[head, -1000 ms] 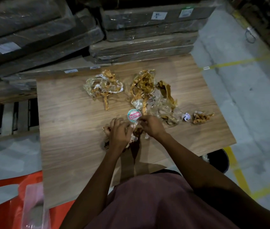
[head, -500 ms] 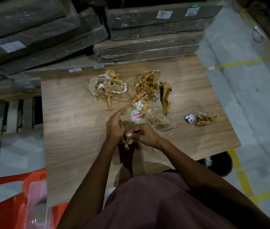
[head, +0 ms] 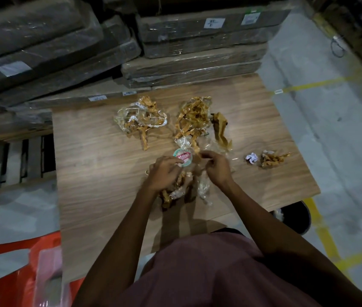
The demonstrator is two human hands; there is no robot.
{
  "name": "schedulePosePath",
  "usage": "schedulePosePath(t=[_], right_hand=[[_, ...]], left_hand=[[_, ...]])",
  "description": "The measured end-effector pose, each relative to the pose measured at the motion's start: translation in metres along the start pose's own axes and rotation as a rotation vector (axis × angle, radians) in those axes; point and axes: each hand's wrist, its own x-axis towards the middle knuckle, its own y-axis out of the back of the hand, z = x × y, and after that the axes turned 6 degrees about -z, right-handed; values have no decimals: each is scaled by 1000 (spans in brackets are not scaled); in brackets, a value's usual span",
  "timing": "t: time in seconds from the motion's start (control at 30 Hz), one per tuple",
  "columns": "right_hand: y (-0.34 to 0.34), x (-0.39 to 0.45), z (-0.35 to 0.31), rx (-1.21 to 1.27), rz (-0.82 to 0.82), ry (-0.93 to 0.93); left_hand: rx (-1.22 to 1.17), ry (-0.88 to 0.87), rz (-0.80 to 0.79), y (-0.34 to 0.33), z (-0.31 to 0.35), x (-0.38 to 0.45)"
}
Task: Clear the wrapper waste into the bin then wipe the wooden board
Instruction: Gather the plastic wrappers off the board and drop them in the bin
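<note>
Tabletop (head: 91,165) — the wooden board itself, flat brown wood-grain laminate, rectangular, its far edge against stacked film-wrapped cartons (head: 197,47).

Bin (head: 295,218) — dark, round, on the floor past the tabletop's near right corner, mostly hidden under the edge; something pale shows inside.

Centre wrapper heap (head: 194,120) — crumpled tan strips and clear film, long axis running away from the person.

Left wrapper heap (head: 141,116) — crinkled clear film with white edging tangled around tan strips; one twisted tail points toward the person.

Folded tan wrapper (head: 221,129) — stiff, creased, lying lengthwise just right of the centre heap.

Left hand (head: 164,171) — curled shut around a bunch of film and tan wrapper (head: 175,191) that trails toward the person.

Right hand (head: 216,167) — fingers pinched on thin clear film (head: 204,187) hanging beneath it.

Small tan scrap (head: 272,159) — crumpled, near the right edge.

Round label (head: 182,157) — pink and green, flat, touching the left hand's fingertips.

White paper ball (head: 251,157) — just beside the scrap.
</note>
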Motion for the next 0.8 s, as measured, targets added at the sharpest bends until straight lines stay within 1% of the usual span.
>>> schedulePosePath(t=[0.07, 0.1, 0.13, 0.2, 0.23, 0.3, 0.33, 0.37, 0.43, 0.5, 0.57, 0.7, 0.8], right_hand=[[6, 2, 10, -97, 244, 18], [7, 4, 15, -172, 324, 29], [9, 5, 19, -270, 350, 9], [13, 7, 23, -427, 287, -99], [13, 8, 26, -456, 233, -156], [10, 7, 32, -429, 116, -235], [7, 5, 35, -389, 66, -244], [2, 1, 39, -350, 27, -233], [-11, -8, 51, -322, -31, -188], [-21, -18, 61, -324, -66, -140], [-27, -28, 60, -257, -72, -112], [-23, -38, 38, -107, -40, -88], [-21, -40, 30, -90, -14, -89]], left_hand=[[85, 35, 0, -6, 3, -7], [140, 37, 21, -10, 3, -10], [200, 43, 65, -11, 8, -17], [253, 85, 231, -13, 17, -31], [230, 117, 321, -14, 16, -37], [166, 192, 433, -17, 7, -47], [151, 231, 453, -18, 2, -50], [144, 266, 443, -18, -3, -54], [171, 285, 356, -19, -11, -60], [223, 256, 241, -24, -20, -63], [238, 240, 169, -30, -25, -65], [215, 220, 108, -47, -30, -70], [193, 210, 108, -56, -31, -76]])
